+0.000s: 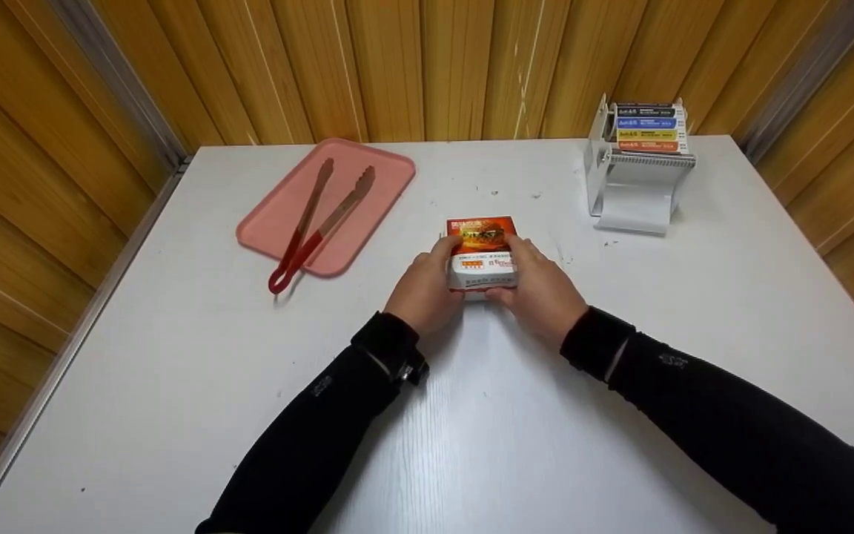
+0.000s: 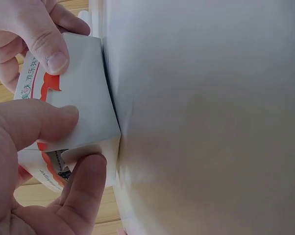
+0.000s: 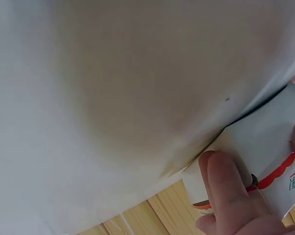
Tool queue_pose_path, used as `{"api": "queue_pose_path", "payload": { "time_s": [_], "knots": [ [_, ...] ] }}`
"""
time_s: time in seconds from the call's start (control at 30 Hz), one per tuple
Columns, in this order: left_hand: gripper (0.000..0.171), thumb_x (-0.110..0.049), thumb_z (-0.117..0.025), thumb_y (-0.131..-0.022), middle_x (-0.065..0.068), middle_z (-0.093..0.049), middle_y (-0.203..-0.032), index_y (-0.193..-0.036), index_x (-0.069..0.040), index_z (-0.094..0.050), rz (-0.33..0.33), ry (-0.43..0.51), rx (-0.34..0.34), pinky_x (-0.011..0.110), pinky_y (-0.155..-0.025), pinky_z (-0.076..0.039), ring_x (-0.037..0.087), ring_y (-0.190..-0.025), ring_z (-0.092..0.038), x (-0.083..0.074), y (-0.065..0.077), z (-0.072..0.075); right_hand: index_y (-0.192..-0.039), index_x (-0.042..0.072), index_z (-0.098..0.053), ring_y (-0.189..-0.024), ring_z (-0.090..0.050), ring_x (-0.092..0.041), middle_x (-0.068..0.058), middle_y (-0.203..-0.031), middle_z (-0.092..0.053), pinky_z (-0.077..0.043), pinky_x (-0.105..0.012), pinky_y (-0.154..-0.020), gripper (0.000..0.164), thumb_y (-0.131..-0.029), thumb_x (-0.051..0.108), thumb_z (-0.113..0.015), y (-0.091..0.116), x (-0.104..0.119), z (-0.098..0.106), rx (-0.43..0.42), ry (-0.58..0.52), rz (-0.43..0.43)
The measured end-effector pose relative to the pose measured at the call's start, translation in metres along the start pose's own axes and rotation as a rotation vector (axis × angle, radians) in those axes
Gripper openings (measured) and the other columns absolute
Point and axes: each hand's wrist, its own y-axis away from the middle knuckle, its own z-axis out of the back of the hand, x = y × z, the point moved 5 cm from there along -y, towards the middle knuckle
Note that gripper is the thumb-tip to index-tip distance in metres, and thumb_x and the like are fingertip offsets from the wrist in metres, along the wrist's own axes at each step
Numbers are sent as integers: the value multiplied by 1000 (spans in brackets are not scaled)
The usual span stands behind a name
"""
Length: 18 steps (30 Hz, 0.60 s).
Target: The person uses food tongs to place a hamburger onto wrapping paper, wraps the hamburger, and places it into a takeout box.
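Observation:
A small cardboard burger box (image 1: pixel 483 271), red on top with a burger picture and white on the near side, sits on the white table. My left hand (image 1: pixel 427 289) holds its left side and my right hand (image 1: pixel 547 291) its right side. In the left wrist view, my left thumb lies on the plain side of the box (image 2: pixel 86 93), with a finger at the corner flap. The right wrist view has my right hand (image 3: pixel 240 203) with its fingers against the end flap of the box (image 3: pixel 260 142). The far side of the box is hidden.
At the back left, red-handled tongs (image 1: pixel 299 259) lie across a pink tray (image 1: pixel 368 248), their handle end past its edge. A label dispenser (image 1: pixel 638 167) with several coloured rolls stands at the back right. Wood-panelled walls (image 1: pixel 457 67) border the table (image 1: pixel 175 371).

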Motion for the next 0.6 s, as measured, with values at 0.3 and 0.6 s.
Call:
{"api": "queue_pose_path", "payload": {
  "time_s": [0.3,0.6],
  "knots": [
    [85,-2,-81,-87,16,-62,-144,-159,-19,-38,5,29,10,42,-112,-50,28,-132,-60,3,-1,0,-165,3,-26,-147,-50,-35,-23,-163,-44,-39,-51,-123,97,-90,25,-85,1,-2,0,-1,-33,-7],
    [84,-20,-87,-88,18,-58,-153,-157,-14,-39,-2,131,35,44,-121,-43,31,-144,-54,7,-1,2,-161,10,-28,-128,-64,-37,-26,-148,-59,-49,-54,-110,96,-88,25,-88,-3,-7,8,74,-43,-15]
  ]
}}
